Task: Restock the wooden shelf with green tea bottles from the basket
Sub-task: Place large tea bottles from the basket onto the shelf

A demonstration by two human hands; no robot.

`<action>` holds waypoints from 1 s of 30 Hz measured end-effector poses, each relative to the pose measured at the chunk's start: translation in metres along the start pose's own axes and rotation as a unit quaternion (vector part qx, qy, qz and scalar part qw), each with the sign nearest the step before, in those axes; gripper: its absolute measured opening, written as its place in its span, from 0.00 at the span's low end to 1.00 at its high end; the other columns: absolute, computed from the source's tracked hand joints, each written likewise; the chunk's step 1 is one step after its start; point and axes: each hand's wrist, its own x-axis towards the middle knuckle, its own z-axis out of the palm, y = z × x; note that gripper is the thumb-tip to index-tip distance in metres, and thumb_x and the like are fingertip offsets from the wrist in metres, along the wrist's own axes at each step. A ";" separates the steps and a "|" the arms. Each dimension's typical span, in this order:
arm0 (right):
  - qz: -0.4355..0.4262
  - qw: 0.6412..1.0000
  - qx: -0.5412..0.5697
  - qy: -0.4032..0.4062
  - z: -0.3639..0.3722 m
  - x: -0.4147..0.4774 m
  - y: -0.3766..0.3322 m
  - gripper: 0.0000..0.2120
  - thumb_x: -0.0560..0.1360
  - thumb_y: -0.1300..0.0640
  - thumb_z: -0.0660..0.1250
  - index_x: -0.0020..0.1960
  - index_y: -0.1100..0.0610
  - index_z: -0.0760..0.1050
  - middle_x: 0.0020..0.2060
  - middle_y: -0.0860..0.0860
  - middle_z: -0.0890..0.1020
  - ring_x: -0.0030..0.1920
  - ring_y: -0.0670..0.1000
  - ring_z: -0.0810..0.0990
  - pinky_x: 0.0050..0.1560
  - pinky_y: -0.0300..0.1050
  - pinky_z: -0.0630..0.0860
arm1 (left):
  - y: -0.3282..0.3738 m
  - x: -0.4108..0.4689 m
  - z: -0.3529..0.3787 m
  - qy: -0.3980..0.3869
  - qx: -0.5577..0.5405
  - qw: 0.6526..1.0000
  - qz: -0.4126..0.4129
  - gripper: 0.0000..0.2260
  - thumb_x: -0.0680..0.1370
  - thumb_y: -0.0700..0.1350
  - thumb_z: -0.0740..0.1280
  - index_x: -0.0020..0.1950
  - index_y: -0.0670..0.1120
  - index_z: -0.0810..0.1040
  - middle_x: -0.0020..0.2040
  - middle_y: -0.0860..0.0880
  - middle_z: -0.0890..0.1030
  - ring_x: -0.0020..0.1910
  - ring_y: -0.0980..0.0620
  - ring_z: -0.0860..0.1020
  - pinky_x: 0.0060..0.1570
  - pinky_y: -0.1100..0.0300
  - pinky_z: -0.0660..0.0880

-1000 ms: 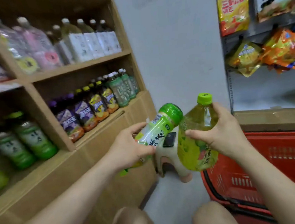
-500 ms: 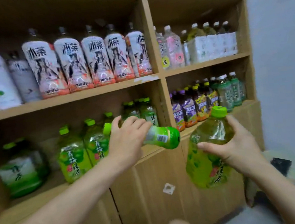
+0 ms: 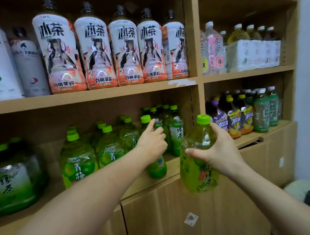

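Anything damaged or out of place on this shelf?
Yes: the upper shelf's front edge has chipped veneer near the divider, and a peeling sticker hangs on the cabinet door below. Bottles stand upright.

The lower shelf (image 3: 155,175) was crowded. Green bottles (image 3: 114,149) stood in rows at the back and left, and more tall ones (image 3: 176,132) stood by the wooden post (image 3: 199,113). Only the front edge was bare. The board above (image 3: 85,99) hung close over the caps.
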 end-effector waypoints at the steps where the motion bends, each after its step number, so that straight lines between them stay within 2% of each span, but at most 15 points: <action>1: 0.003 1.000 -0.009 0.002 0.004 0.006 0.002 0.44 0.54 0.38 0.78 0.66 0.51 0.70 0.56 0.50 0.77 0.57 0.50 0.75 0.60 0.49 0.75 | -0.001 0.006 0.000 -0.007 0.009 1.000 0.011 0.12 0.77 0.45 0.64 0.60 0.48 0.78 0.62 0.45 0.75 0.70 0.42 0.62 0.70 0.32 0.41; 4: 0.020 0.999 -0.031 0.006 0.013 0.023 0.010 0.45 0.57 0.41 0.80 0.69 0.53 0.68 0.58 0.51 0.75 0.58 0.50 0.74 0.60 0.47 0.73 | 0.000 0.021 0.002 -0.024 0.036 0.998 0.044 0.13 0.78 0.44 0.64 0.62 0.47 0.77 0.66 0.42 0.72 0.72 0.39 0.59 0.69 0.29 0.43; 7: 0.028 0.999 -0.044 0.002 0.022 0.036 0.022 0.44 0.56 0.41 0.80 0.67 0.51 0.68 0.56 0.51 0.75 0.57 0.50 0.74 0.59 0.46 0.73 | 0.001 0.026 0.009 0.006 0.030 0.999 0.041 0.14 0.77 0.44 0.65 0.63 0.47 0.76 0.70 0.40 0.68 0.73 0.39 0.58 0.70 0.31 0.43; 9: 0.027 0.999 -0.043 -0.005 0.030 0.042 0.031 0.42 0.56 0.42 0.80 0.66 0.51 0.69 0.54 0.49 0.75 0.58 0.51 0.73 0.58 0.46 0.72 | 0.002 0.020 0.014 0.043 -0.026 0.998 0.025 0.18 0.76 0.44 0.66 0.66 0.47 0.73 0.75 0.40 0.59 0.76 0.42 0.53 0.70 0.33 0.42; 11: 0.022 0.999 -0.040 -0.009 0.037 0.047 0.038 0.42 0.58 0.44 0.80 0.67 0.52 0.68 0.53 0.47 0.72 0.59 0.50 0.71 0.58 0.43 0.69 | 0.009 0.007 0.021 0.133 -0.138 0.981 -0.033 0.27 0.73 0.42 0.69 0.71 0.49 0.66 0.77 0.43 0.54 0.77 0.44 0.50 0.71 0.36 0.43; 12: 0.023 0.999 -0.036 -0.012 0.040 0.049 0.040 0.43 0.59 0.45 0.80 0.68 0.53 0.67 0.54 0.47 0.70 0.59 0.49 0.70 0.58 0.43 0.68 | 0.014 -0.002 0.028 0.215 -0.208 0.950 -0.090 0.31 0.70 0.40 0.71 0.71 0.49 0.66 0.76 0.43 0.58 0.76 0.44 0.54 0.72 0.39 0.48; 13: 0.024 0.999 -0.035 -0.016 0.043 0.052 0.041 0.44 0.60 0.44 0.80 0.70 0.53 0.66 0.54 0.47 0.69 0.59 0.48 0.69 0.59 0.43 0.68 | 0.020 -0.010 0.034 0.286 -0.294 0.896 -0.168 0.33 0.67 0.37 0.72 0.70 0.48 0.66 0.73 0.43 0.64 0.73 0.43 0.60 0.71 0.43 0.55; 14: 0.025 0.999 -0.034 -0.022 0.046 0.054 0.043 0.44 0.60 0.44 0.80 0.70 0.53 0.65 0.55 0.48 0.69 0.59 0.48 0.69 0.59 0.44 0.68 | 0.026 -0.019 0.039 0.321 -0.400 0.821 -0.251 0.33 0.67 0.35 0.71 0.70 0.48 0.66 0.70 0.44 0.67 0.70 0.44 0.64 0.70 0.48 0.60; 16: 0.020 0.998 -0.031 -0.045 0.051 0.062 0.047 0.43 0.61 0.43 0.79 0.70 0.49 0.64 0.56 0.49 0.70 0.60 0.49 0.69 0.57 0.44 0.68 | 0.033 -0.027 0.048 0.259 -0.604 0.660 -0.363 0.35 0.71 0.37 0.70 0.74 0.48 0.58 0.71 0.46 0.66 0.70 0.47 0.65 0.70 0.51 0.63; 17: 0.021 0.997 -0.033 -0.061 0.053 0.066 0.048 0.43 0.61 0.42 0.78 0.70 0.48 0.63 0.57 0.50 0.71 0.61 0.50 0.69 0.56 0.43 0.68 | 0.036 -0.024 0.057 0.187 -0.669 0.610 -0.382 0.37 0.73 0.40 0.71 0.76 0.49 0.53 0.73 0.46 0.64 0.71 0.47 0.64 0.70 0.50 0.63; 19: 0.025 0.995 -0.038 -0.090 0.054 0.071 0.049 0.44 0.60 0.37 0.75 0.70 0.44 0.61 0.59 0.51 0.73 0.62 0.52 0.70 0.59 0.48 0.70 | 0.046 -0.010 0.076 0.074 -0.733 0.559 -0.380 0.39 0.74 0.44 0.70 0.77 0.48 0.49 0.74 0.46 0.64 0.72 0.47 0.65 0.70 0.47 0.64; 21: 0.022 0.994 -0.030 -0.103 0.052 0.074 0.050 0.43 0.58 0.32 0.72 0.68 0.40 0.60 0.57 0.49 0.76 0.61 0.52 0.72 0.59 0.54 0.74 | 0.051 0.002 0.089 0.042 -0.735 0.564 -0.374 0.33 0.75 0.46 0.70 0.76 0.47 0.60 0.72 0.47 0.69 0.69 0.48 0.69 0.68 0.46 0.67; 23: 0.015 0.993 -0.020 -0.112 0.049 0.074 0.050 0.41 0.57 0.31 0.71 0.66 0.38 0.60 0.56 0.47 0.77 0.60 0.52 0.74 0.57 0.55 0.76 | 0.054 0.013 0.096 0.046 -0.707 0.599 -0.373 0.27 0.73 0.49 0.72 0.71 0.48 0.70 0.67 0.49 0.75 0.65 0.49 0.73 0.65 0.48 0.71; 27: 0.029 0.993 -0.036 -0.109 0.050 0.073 0.055 0.47 0.59 0.32 0.73 0.72 0.40 0.56 0.61 0.52 0.70 0.61 0.53 0.72 0.60 0.51 0.74 | 0.059 0.032 0.096 0.051 -0.591 0.706 -0.387 0.26 0.72 0.58 0.69 0.66 0.48 0.73 0.60 0.48 0.78 0.58 0.47 0.76 0.57 0.51 0.74; 30: 0.050 0.997 -0.050 -0.029 0.059 0.065 0.060 0.49 0.59 0.35 0.76 0.73 0.46 0.56 0.62 0.56 0.64 0.59 0.59 0.73 0.56 0.50 0.72 | 0.063 0.047 0.092 0.062 -0.558 0.712 -0.422 0.21 0.71 0.60 0.68 0.58 0.49 0.75 0.53 0.49 0.81 0.52 0.47 0.79 0.47 0.53 0.76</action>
